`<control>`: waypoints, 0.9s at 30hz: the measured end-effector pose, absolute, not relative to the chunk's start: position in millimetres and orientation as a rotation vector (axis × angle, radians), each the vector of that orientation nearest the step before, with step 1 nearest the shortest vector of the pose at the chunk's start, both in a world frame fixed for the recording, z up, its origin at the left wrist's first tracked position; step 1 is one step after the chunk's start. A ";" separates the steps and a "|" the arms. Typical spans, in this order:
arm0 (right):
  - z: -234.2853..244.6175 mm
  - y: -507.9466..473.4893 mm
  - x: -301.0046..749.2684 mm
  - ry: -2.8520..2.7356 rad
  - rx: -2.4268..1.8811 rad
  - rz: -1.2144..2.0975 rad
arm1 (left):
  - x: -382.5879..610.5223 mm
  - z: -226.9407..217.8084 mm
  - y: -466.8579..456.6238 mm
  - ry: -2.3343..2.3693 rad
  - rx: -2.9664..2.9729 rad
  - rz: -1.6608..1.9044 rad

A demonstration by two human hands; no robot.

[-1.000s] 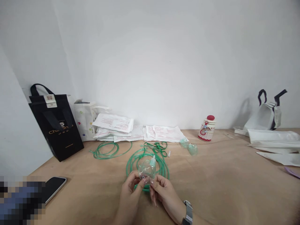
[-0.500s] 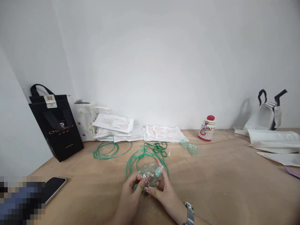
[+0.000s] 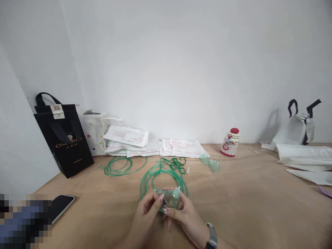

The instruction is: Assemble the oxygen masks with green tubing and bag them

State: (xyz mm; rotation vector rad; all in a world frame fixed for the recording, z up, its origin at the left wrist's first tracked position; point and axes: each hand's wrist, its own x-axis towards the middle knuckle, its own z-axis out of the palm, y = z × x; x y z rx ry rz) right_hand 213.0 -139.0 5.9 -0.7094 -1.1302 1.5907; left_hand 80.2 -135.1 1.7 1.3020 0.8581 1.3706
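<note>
Left hand point(image 3: 148, 209) has the mask point(image 3: 169, 200) in its grip, right hand point(image 3: 185, 211) clasps its right side, and tubing point(image 3: 179, 178) lies coiled on the table's point(image 3: 238, 204) far side!

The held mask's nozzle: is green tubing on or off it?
Off: the nozzle on the clear mask points upward, its pale tip bare.

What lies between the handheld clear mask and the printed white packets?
In the head view, coiled green tubing and, at its far edge, tangled green cord lie between the clear mask and the packets.
</note>
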 end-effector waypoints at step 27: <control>0.4 -130.9 219.4 -1.183 -0.730 1.576 | 75.1 4.4 -128.1 0.778 1.180 1.196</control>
